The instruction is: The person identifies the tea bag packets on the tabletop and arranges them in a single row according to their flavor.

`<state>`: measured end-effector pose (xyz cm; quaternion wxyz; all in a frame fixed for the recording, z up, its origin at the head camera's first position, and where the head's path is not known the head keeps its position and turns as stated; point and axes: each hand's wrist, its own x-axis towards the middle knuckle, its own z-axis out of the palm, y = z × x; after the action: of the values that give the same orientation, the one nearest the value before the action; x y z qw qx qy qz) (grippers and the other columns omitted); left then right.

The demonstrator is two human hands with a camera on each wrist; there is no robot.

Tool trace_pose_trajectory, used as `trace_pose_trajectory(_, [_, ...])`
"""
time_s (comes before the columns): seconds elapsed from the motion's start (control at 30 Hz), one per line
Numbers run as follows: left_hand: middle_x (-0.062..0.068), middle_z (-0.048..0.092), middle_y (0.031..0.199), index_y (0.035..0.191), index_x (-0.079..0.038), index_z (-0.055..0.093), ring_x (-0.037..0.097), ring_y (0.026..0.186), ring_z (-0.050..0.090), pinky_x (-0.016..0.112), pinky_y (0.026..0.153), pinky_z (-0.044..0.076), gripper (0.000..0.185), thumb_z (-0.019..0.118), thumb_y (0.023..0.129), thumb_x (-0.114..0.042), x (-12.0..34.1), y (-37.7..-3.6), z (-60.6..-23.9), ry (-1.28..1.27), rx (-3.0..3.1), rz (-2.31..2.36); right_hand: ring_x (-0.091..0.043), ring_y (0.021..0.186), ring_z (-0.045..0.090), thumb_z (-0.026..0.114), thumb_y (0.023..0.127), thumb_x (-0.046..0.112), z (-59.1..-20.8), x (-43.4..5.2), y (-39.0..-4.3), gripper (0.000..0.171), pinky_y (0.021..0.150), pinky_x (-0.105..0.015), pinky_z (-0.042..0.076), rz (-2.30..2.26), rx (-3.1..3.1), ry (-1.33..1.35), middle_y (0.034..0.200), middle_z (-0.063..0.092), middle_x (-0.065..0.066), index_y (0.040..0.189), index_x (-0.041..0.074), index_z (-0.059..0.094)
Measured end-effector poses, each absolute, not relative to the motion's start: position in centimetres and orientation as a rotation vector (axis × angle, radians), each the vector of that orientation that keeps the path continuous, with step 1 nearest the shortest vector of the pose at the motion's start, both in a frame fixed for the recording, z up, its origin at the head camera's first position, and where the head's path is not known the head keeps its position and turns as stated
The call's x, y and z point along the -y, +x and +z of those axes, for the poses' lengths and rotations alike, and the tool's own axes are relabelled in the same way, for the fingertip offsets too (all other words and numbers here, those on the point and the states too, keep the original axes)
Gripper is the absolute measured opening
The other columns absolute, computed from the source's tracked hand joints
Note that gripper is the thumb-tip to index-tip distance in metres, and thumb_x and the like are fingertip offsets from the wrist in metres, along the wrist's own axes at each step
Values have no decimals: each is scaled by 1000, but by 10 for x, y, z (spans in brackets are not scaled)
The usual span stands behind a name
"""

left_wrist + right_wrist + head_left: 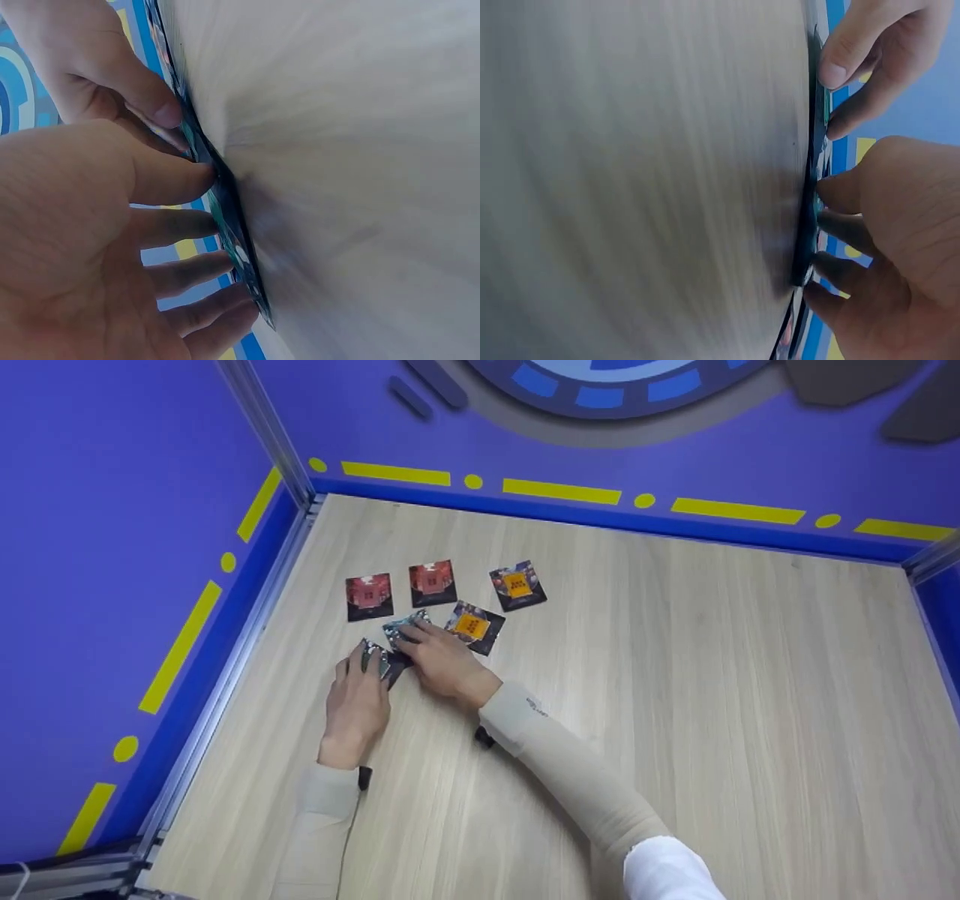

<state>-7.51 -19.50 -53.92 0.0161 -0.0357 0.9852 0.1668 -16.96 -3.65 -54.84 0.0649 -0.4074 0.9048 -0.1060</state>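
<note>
Six small square cards lie on the wooden table (pixel 675 675). My left hand (pixel 358 690) lies flat with straight fingers on a teal-silver card (pixel 375 658). My right hand (pixel 439 656) reaches across beside it, fingertips on a second teal-silver card (pixel 405 628) that partly overlaps the first. In the left wrist view the left hand (pixel 90 247) touches the dark card edge (pixel 225 202) with extended fingers, and the right hand (pixel 97 67) touches it from above. In the right wrist view the right hand (pixel 900 225) meets the card edge (pixel 814 187) opposite the left hand (pixel 870 52).
Two red cards (pixel 369 596) (pixel 433 583) and two orange cards (pixel 517 585) (pixel 474 626) lie just beyond the hands. Blue walls with yellow stripes (pixel 562 491) and a metal frame post (pixel 262 427) bound the table at the back and left.
</note>
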Motion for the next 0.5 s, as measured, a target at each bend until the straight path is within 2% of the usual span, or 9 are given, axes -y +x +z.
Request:
trace_pose_trajectory(0.23, [31,34,166,156,7,47,53,147,40,63,109,50,53,56,108,-14,195,-75,-539,-116,-3032,502,-34,158,38,52,110,14,-547,39,-163,46,129,-45,33,-259,-2752,-1189,169,44,-8,155,13,57])
trace_pose_trajectory(0.5, [31,34,166,156,7,47,53,148,38,63,111,49,52,53,109,-16,198,-79,-537,-108,-2999,534,-33,158,40,53,107,9,-543,36,-157,48,129,-45,34,-233,-2728,-1164,168,46,-6,155,16,59])
